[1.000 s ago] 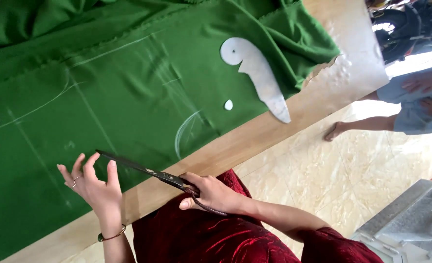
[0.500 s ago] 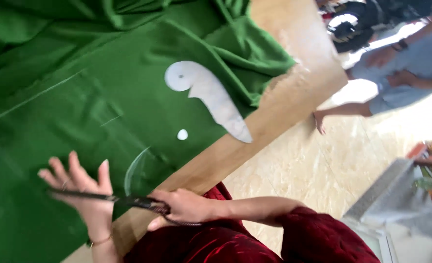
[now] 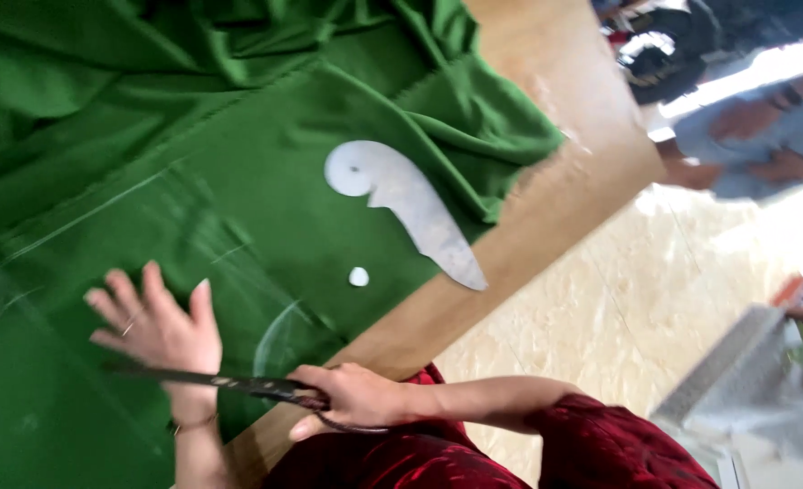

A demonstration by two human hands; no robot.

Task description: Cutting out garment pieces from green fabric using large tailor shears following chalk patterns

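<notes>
Nearest the camera, the right hand [image 3: 352, 398] is curled shut around the dark handles of a pair of scissors [image 3: 238, 385], at the near edge of the wooden table [image 3: 546, 217]. The long blades run left from that fist, low over the cloth, and their far part crosses in front of the left wrist — blur hides whether the blades are parted or together. The sleeve behind the right hand is dark red velvet.

Just beyond the blades, the left hand [image 3: 162, 330] lies flat on the green fabric [image 3: 193, 181] with its fingers spread, palm down, gripping nothing; a thin bracelet sits at the wrist. So the scissors lie between the two hands' wrists, handles inside the right fist and blades touching or just over the cloth beside the left hand — which of the two cannot be told.

A curved chalk line [image 3: 275, 340] shows on the fabric just right of the left hand, close to the table edge. Farther on lies a small white piece of chalk [image 3: 358, 276], and beyond it a pale curved ruler [image 3: 401, 208], its pointed tail reaching onto bare wood. Straight chalk lines cross the cloth to the left. At the far end the fabric bunches into folds. Far right, past the table, another person [image 3: 764, 145] sits on the light floor.
</notes>
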